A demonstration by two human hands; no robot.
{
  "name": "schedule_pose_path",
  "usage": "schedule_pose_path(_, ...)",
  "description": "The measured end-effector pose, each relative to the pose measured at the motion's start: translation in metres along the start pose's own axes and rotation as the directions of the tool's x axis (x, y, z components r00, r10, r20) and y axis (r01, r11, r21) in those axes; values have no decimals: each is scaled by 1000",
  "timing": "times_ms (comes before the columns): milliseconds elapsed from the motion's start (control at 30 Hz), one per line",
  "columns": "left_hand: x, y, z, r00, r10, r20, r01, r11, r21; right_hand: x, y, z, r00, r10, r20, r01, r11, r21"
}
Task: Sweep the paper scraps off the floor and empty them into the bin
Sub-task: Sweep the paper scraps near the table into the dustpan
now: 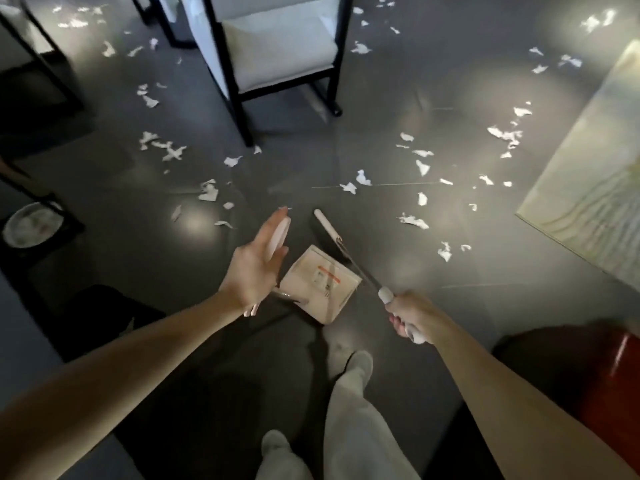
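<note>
The dark, glossy floor (398,81) carries torn white paper scraps (360,178), strewn widely ahead of both grips. They are thickest ahead and to the right of the right grip (412,317). A pale dustpan (318,284) rests on the floor between the left grip (252,268) and the right one. A chair's black legs (244,123) stand well ahead of the left grip. A pale rug (588,174) lies far off to the right of the right grip.

Both my arms were bare and stretched forward and down. Left hand (258,263) was open, fingers straight and pressed together, pointing away from me with the palm turned inward. Right hand (412,317) was curled tight round a white handle (385,295), knuckles up. Legs in pale trousers, right foot (358,362) ahead of the left.
</note>
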State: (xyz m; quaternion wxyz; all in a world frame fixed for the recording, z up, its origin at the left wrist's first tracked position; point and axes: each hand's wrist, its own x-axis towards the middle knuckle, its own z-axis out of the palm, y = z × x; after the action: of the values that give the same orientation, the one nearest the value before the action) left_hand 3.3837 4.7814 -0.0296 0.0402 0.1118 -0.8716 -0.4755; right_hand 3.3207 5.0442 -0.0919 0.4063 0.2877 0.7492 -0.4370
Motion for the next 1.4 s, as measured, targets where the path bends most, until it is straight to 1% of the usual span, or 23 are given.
schedule_pose_path(67, 44, 20, 17, 1000, -13, 16, 13, 1000, 19, 16, -19, -29, 994, -90, -56, 93, 994, 52)
schedule_pose_path(133, 94, 40, 35, 1000, 6, 22, -7, 999, 33, 31, -36, -59, 988, -147, -42, 150, 983, 106)
schedule_pose_path(167, 120, 52, 44, 999, 31, 29, -32, 999, 42, 36, -46, -74, 991, -130, 9, 127, 980, 150)
schedule_pose_path(233, 170, 80, 64, 998, 59, 22, -61, 997, 55, 46, -73, -104, 990, -66, 123, 33, 967, 254)
schedule_pose_path(267, 196, 95, 74, 998, 65, 10, -66, 996, 52, 52, -91, -120, 989, -66, 133, 25, 956, 293)
schedule_pose_path(300, 221, 111, 84, 998, 69, -5, -69, 997, 42, 59, -114, -137, 990, -92, 110, 53, 946, 320)
schedule_pose_path(367, 272, 138, 103, 996, 73, -41, -73, 997, 10, 73, -163, -172, 990, -140, 19, 126, 934, 335)
schedule_pose_path(433, 324, 162, 119, 992, 89, -87, -92, 995, -29, 90, -207, -206, 976, -209, -58, 217, 940, 263)
schedule_pose_path(500, 380, 182, 133, 989, 82, -120, -90, 994, -58, 113, -242, -238, 948, -296, -115, 309, 944, 116)
schedule_pose_path(567, 438, 198, 146, 988, 59, -144, -72, 993, -89, 140, -281, -269, 924, -356, -141, 362, 932, 19)
schedule_pose_path(600, 469, 204, 153, 987, 56, -149, -71, 992, -100, 157, -305, -283, 913, -380, -148, 384, 923, 0)
schedule_pose_path(733, 604, 230, 184, 984, 123, -129, -137, 985, -107, 235, -415, -342, 877, -433, -207, 448, 893, 30)
schedule_pose_path(800, 682, 244, 200, 981, 159, -107, -169, 981, -91, 276, -474, -374, 860, -461, -218, 473, 881, 4)
schedule_pose_path(933, 831, 277, 224, 988, 117, -97, -126, 988, -89, 343, -583, -437, 843, -472, -258, 478, 877, -42)
schedule_pose_path(1033, 933, 307, 239, 985, 144, -96, -150, 987, -57, 388, -663, -490, 821, -466, -329, 478, 877, -50)
schedule_pose_path(1133, 1041, 331, 256, 984, 153, -90, -156, 987, -33, 442, -745, -542, 801, -478, -359, 482, 872, -84)
schedule_pose_path(1267, 1189, 351, 295, 990, 101, -104, -102, 995, -5, 534, -859, -603, 822, -458, -339, 457, 885, -88)
schedule_pose_path(1333, 1273, 361, 317, 989, 84, -122, -81, 996, 32, 586, -928, -639, 816, -464, -345, 475, 878, -59)
schedule_pose_path(1400, 1356, 372, 336, 986, 72, -150, -66, 997, 45, 631, -1001, -674, 806, -487, -336, 494, 866, -71)
